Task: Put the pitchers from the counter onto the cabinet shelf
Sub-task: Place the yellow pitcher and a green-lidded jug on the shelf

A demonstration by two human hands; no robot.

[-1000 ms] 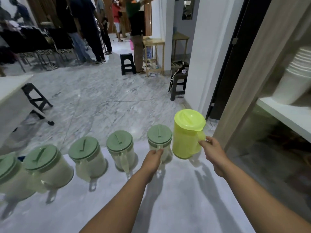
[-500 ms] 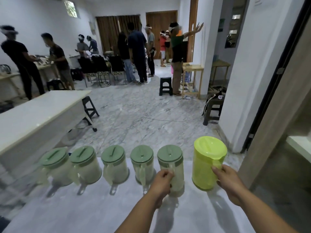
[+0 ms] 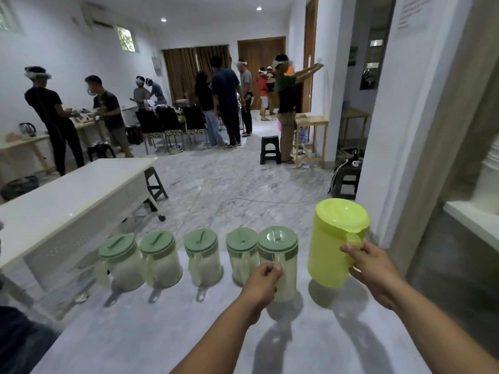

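A yellow-green pitcher (image 3: 330, 247) with a matching lid hangs just above the marble counter (image 3: 189, 333), its shadow under it. My right hand (image 3: 371, 268) grips its handle. To its left, a clear pitcher with a green lid (image 3: 280, 255) is lifted slightly, with my left hand (image 3: 263, 280) closed on its handle. Several more clear green-lidded pitchers (image 3: 159, 261) stand in a row along the counter's far edge. The cabinet shelf (image 3: 472, 222) shows at the right edge, white and lit.
A tan cabinet frame (image 3: 429, 190) stands between the counter and the shelf. White stacked containers (image 3: 488, 182) sit on the shelf. Beyond the counter are a white table (image 3: 67, 195), black stools and several people on the marble floor.
Both pitchers have come up off the counter in my hands. My view has tilted upward, so more of the room and less of the shelf shows.
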